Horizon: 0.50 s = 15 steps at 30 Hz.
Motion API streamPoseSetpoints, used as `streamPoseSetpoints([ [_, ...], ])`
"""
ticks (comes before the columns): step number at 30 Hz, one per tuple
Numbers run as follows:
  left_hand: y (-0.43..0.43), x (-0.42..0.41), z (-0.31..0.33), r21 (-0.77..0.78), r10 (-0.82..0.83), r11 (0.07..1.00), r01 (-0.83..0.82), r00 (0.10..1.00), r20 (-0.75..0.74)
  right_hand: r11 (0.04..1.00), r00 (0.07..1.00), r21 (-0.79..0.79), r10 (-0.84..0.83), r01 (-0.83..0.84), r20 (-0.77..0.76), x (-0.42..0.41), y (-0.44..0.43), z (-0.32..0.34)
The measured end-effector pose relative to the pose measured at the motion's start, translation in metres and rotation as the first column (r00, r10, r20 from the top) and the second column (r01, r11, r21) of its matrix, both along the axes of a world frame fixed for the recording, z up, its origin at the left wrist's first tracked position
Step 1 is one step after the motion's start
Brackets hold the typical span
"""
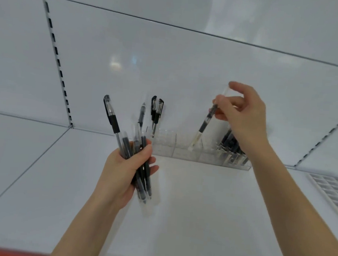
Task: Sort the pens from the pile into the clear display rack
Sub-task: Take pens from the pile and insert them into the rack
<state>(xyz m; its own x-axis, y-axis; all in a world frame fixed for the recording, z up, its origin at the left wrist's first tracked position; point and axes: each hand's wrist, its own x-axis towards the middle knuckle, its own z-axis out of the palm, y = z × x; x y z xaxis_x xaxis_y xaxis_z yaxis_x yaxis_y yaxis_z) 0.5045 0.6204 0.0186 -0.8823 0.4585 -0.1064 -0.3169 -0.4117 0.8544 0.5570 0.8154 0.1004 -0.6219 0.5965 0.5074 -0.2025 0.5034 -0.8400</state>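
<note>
My left hand (123, 172) grips a bundle of several black pens (139, 160), their capped ends fanning upward. My right hand (242, 113) pinches the top of a single clear pen (203, 124), which slants down with its lower end in a middle compartment of the clear display rack (182, 149). The rack stands on the white shelf against the back wall. Two black-capped pens (155, 114) stand upright in its left compartment. Many dark pens (231, 147) fill its right compartments, partly hidden behind my right wrist.
The white shelf (188, 210) spreads out in front of the rack. A white gridded tray (335, 193) lies at the right edge. Slotted shelf uprights (56, 58) run up the glossy back wall on both sides. A red edge shows along the bottom.
</note>
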Motion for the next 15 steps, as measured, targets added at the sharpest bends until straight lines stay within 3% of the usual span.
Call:
streamPoseSetpoints([
  [5,0.025,0.012,0.005,0.042,-0.085,0.995,0.085,0.996,-0.008,0.954,0.969,0.182,-0.246,0.237,0.03,0.02,0.043,-0.007],
  [15,0.037,0.015,0.006,0.054,-0.103,0.994,0.099,0.992,0.078,0.921,0.955,0.332,-0.261,0.204,0.139,0.023,0.05,-0.017],
])
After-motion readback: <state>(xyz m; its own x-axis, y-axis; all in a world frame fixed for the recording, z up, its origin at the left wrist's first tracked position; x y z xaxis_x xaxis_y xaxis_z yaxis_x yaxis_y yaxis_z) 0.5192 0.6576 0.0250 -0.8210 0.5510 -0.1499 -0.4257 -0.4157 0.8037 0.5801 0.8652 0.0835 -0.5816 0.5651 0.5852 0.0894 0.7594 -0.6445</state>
